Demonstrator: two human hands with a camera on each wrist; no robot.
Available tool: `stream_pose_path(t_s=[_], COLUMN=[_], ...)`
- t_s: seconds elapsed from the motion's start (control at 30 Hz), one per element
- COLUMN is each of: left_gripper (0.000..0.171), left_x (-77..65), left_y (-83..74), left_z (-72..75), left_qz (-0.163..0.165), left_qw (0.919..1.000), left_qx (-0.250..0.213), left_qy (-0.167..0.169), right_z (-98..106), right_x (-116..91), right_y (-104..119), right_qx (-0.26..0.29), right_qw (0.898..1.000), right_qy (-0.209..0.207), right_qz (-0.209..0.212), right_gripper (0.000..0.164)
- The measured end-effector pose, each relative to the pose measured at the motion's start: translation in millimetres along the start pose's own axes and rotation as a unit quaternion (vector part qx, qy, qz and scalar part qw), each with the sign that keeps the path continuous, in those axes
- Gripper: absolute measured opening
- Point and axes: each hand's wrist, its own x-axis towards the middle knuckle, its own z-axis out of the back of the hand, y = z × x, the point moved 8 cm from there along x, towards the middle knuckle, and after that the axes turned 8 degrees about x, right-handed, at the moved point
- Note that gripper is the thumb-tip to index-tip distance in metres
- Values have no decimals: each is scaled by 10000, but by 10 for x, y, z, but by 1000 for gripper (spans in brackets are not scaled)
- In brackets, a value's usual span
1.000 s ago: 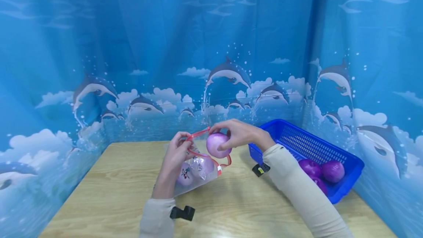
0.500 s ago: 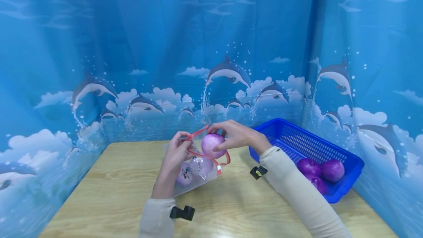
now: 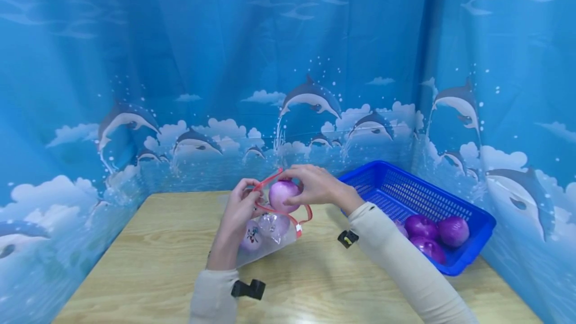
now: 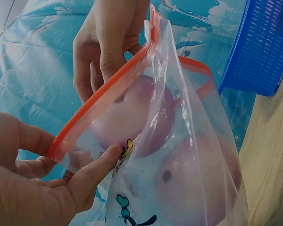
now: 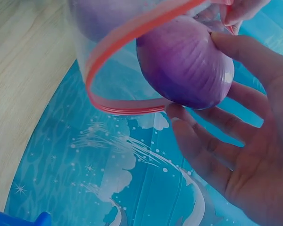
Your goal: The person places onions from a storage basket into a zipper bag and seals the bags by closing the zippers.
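Observation:
My left hand point(image 3: 240, 211) pinches the red zip rim of a clear plastic zip bag point(image 4: 200, 101) with cartoon prints, near the table's middle. The bag's mouth is spread wide, and a white slider point(image 4: 148, 32) sits on its rim. In the head view, two purple onions show through the plastic, one of them the onion point(image 3: 276, 226) on the right. My right hand point(image 3: 315, 185) holds another purple onion point(image 5: 188, 63) by fingertips and thumb, partly inside the bag's mouth. Through the plastic in the left wrist view, this onion point(image 4: 132, 115) is seen above another onion point(image 4: 193, 181).
A blue perforated basket point(image 3: 432, 191) stands at the right of the wooden table point(image 3: 148, 254). Several purple onions, among them a round onion point(image 3: 453, 231), lie at its near end. A blue dolphin-print curtain point(image 3: 252, 64) encloses the table at the back and sides.
My right hand has moved left and slightly down, carrying its onion from the bag's edge into the mouth. The left hand and the bag have stayed nearly still.

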Motion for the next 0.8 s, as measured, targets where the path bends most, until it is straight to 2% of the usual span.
stream_pose_path(t_s=[0.27,0.8], left_gripper=[17,18], left_x=[1,-19], left_y=[-7,-23], left_z=[4,28], left_qz=[-1,4], left_qw=[10000,9999], left_qx=[-88,-139], left_qy=[6,28], right_z=[-40,-84], right_x=[12,13], right_y=[46,101], right_qx=[-381,-181], right_qw=[9989,9972], right_qy=[-257,-503], right_qz=[29,518], right_gripper=[53,52])
